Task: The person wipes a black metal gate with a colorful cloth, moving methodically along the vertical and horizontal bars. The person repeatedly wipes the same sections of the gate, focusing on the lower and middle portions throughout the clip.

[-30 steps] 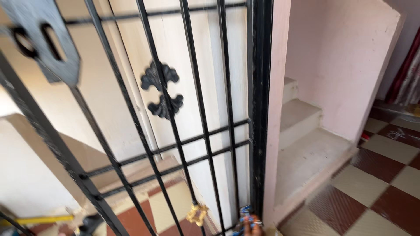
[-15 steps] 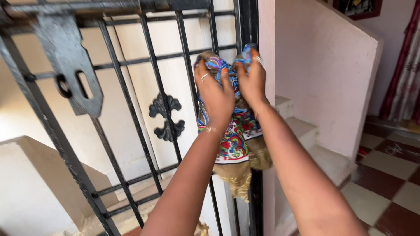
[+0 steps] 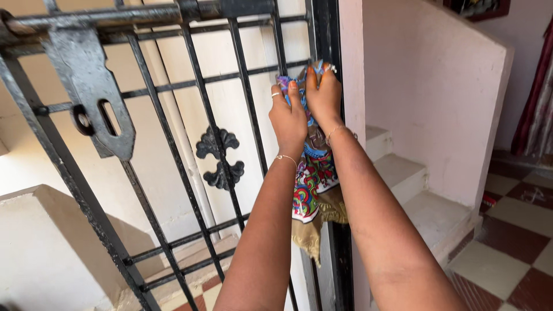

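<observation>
— The multicoloured patterned cloth [image 3: 311, 178]: where is it seen?
— It is pressed against the black iron-barred gate [image 3: 213, 132], near its hinge-side upright, and hangs down between the forearms.
— How is it held?
— It is gripped by the left hand [image 3: 290, 118] and by the right hand [image 3: 324, 95], fingers curled.

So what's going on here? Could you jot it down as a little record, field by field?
Place: a doorway beside pink steps, floor of checked tiles
Gate: black iron gate with upright bars, a scroll ornament and a hasp plate
Left hand: left hand pressed on a patterned cloth
Right hand: right hand gripping the same cloth at the gate's edge
Cloth: multicoloured with a tan lower part, hanging down between the forearms
Jewellery: rings and thin bracelets
</observation>
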